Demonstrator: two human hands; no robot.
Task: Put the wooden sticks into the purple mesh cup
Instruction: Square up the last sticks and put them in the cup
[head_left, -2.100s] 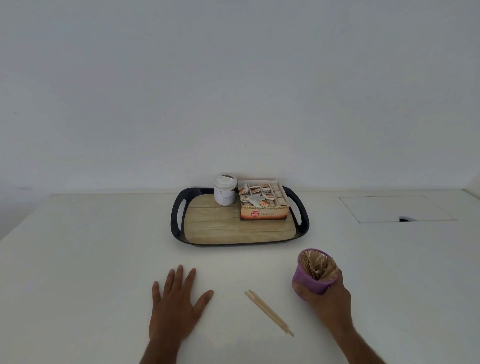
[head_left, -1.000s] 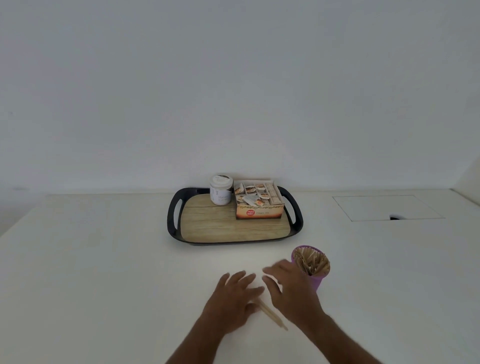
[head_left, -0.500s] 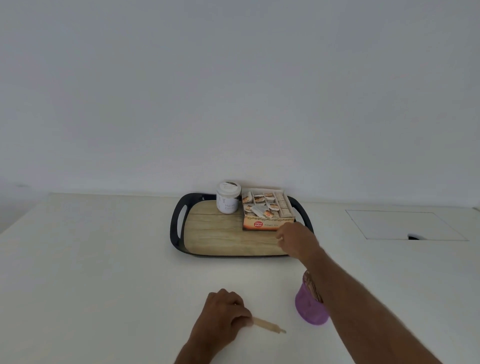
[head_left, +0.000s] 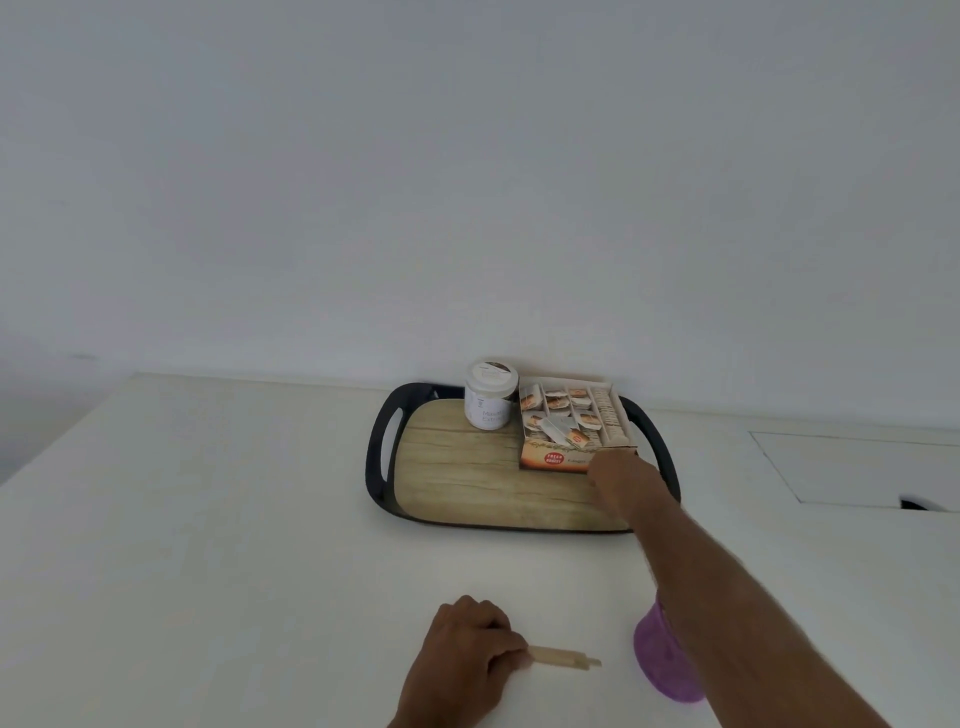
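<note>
My left hand (head_left: 462, 654) lies near the table's front edge, fingers curled round the wooden sticks (head_left: 563, 658), whose free ends poke out to the right. The purple mesh cup (head_left: 662, 660) stands just right of them, its top hidden behind my right forearm. My right hand (head_left: 621, 480) reaches far forward over the tray, at the front right corner of the cardboard box (head_left: 569, 423). Its fingers are hidden from view, so its grip is unclear.
A black-rimmed tray (head_left: 382, 457) with a wood-look floor holds a white jar (head_left: 490, 396) and the box of small packets. A rectangular hatch (head_left: 857, 467) is set into the white table at the right. A plain wall rises behind.
My right hand let go of the cup and reached forward to the box on the tray. My left hand slid right and closed on the sticks.
</note>
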